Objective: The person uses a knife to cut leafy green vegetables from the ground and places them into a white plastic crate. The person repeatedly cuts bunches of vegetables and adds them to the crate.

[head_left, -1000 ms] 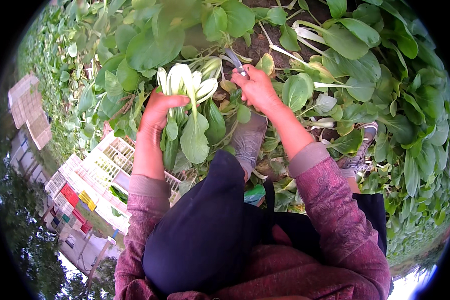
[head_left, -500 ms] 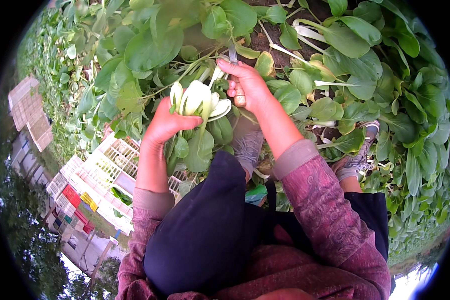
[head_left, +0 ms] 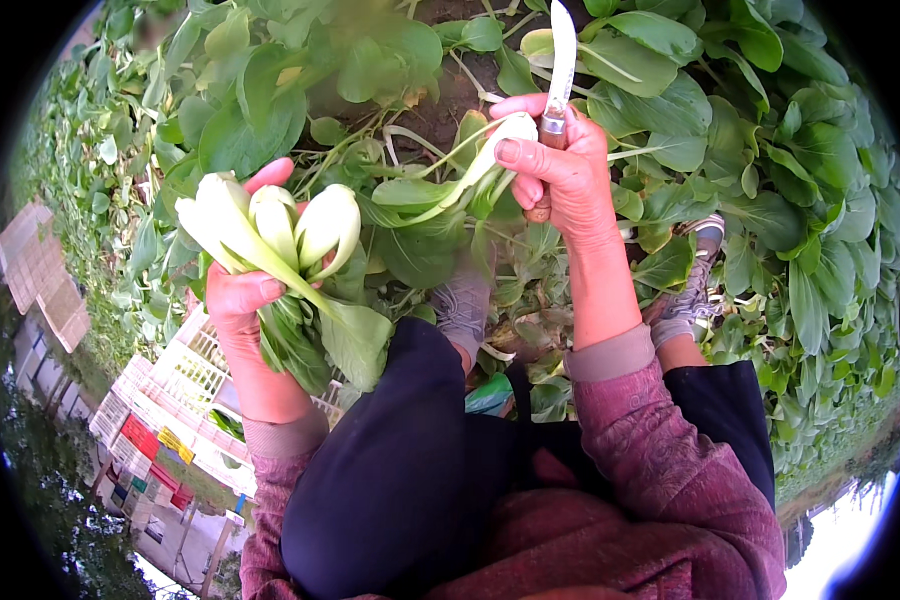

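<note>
My left hand [head_left: 240, 298] is closed around several bok choy heads [head_left: 325, 228], their pale bases pointing up and away and green leaves hanging down toward my knee. In my right hand [head_left: 580, 180] is a small knife [head_left: 563, 60] with a wooden handle; its curved blade points up, away from me. The same hand also pinches the pale base of a slim bok choy [head_left: 462, 185] between thumb and fingers, with its leaves trailing to the left. A gap separates the two hands, and the knife blade touches neither bunch.
Leafy bok choy plants [head_left: 670, 100] grow thickly ahead and to the right. White plastic crates [head_left: 195, 375] stand at the left, beyond my left forearm. My shoes [head_left: 462, 308] are among the plants, and my dark-trousered knee [head_left: 380, 450] rises between my arms.
The hands have moved apart: the left one, with its bok choy, to the left and nearer, the right one to the right. A slim bok choy now shows in my right hand, and the knife blade stands upright.
</note>
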Demonstrator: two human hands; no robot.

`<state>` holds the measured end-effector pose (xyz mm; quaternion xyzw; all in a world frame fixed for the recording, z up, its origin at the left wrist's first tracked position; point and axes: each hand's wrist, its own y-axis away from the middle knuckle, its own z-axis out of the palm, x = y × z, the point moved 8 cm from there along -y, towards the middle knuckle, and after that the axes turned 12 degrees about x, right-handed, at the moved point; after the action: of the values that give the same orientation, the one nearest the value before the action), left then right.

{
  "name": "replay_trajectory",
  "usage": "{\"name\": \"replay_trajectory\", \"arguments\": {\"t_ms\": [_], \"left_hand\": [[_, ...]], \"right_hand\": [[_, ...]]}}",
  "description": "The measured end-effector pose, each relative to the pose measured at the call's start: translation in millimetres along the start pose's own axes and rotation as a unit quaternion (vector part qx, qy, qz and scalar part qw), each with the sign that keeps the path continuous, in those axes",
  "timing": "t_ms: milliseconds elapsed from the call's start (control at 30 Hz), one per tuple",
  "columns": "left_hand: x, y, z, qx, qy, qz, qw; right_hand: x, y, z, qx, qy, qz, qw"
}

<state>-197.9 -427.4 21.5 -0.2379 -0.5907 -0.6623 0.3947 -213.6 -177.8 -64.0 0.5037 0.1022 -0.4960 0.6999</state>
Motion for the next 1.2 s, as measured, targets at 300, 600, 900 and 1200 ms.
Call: {"name": "replay_trajectory", "arguments": {"t_ms": [300,600,900,1200], "left_hand": [[-28.3,-24.5,42.1,0.125,-0.02,-0.018,0.992],[-52.9,-15.6,71.6,0.095,-0.151,0.094,0.98],[-67.4,-2.8,6.4,0.067,-0.22,-0.121,0.966],[-79.1,16.6,-17.8,-0.083,-0.311,-0.191,0.927]], "right_hand": [[-20.9,1.4,16.9,0.018,0.069,-0.026,0.997],[22.9,4.9,21.1,0.079,0.055,0.042,0.995],[43.5,9.2,18.9,-0.111,0.294,0.1,0.944],[76.3,6.5,27.6,-0.181,0.513,-0.011,0.839]]}}
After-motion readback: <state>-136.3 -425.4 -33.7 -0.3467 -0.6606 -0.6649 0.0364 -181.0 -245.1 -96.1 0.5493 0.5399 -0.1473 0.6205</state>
